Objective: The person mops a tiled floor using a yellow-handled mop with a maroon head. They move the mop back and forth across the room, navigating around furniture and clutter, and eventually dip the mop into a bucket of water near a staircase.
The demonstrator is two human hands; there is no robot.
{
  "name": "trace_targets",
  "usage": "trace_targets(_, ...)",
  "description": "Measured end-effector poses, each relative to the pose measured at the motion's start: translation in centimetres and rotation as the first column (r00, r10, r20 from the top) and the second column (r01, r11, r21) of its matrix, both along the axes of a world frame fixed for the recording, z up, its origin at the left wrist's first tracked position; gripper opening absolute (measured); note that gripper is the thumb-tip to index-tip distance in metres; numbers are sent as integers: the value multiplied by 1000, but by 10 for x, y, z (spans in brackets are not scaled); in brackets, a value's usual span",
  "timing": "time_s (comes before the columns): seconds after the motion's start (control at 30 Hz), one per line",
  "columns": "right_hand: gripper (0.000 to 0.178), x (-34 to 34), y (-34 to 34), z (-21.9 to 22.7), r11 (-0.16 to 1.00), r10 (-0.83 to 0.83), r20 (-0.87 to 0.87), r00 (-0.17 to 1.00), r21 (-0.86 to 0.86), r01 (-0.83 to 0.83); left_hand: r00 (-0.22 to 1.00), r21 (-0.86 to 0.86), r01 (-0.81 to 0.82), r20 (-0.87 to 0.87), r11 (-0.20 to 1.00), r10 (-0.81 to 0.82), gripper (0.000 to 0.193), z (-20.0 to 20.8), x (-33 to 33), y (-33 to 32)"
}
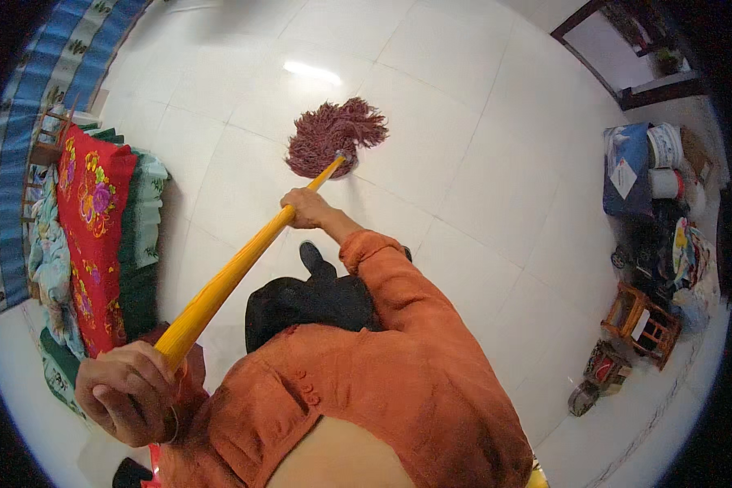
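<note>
A mop with a long yellow handle [232,272] slants from the lower left up to its head. Its shaggy maroon mop head [325,138] lies spread on the pale tiled floor [455,171], ahead of my feet. My left hand [130,390] is wrapped around the handle's upper end, at the lower left. Farther down the pole, close to the mop head, my right hand [307,209] grips it with the fingers curled round. Part of my dark shoe [317,259] shows just behind my right hand.
A bed with a red flowered cover [93,220] stands on the left, before a blue patterned curtain [61,65]. To the right are a blue box [626,171], white buckets [665,183] and a small wooden chair [642,325]. A dark-framed doorway [626,49] is at the far right.
</note>
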State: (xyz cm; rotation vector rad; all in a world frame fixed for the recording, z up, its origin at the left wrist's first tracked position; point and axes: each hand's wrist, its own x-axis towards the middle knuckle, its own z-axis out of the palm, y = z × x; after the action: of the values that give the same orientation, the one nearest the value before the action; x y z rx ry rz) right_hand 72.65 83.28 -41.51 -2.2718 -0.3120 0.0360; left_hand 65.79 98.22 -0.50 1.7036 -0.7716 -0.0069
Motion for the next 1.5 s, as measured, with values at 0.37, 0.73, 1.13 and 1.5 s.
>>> trace_targets(0.37,11,-178,-167,16,959,-275,-27,961,67,276,922,-108,308,-209,945,-325,49,3,-78,-126)
trace_targets(0.73,23,-371,-241,-43,751,-651,100,752,-53,658,602,-238,674,-372,699,-707,21,-81,-108,-175)
trace_targets(1.13,17,-371,-180,-92,209,-937,336,91,332,920,331,-104,942,119,320,-936,20,-90,-126,-142)
trace_targets(1.5,17,-244,-13,-58,420,-896,336,290,430,799,576,-163,816,156,554,-803,19,-62,-131,41)
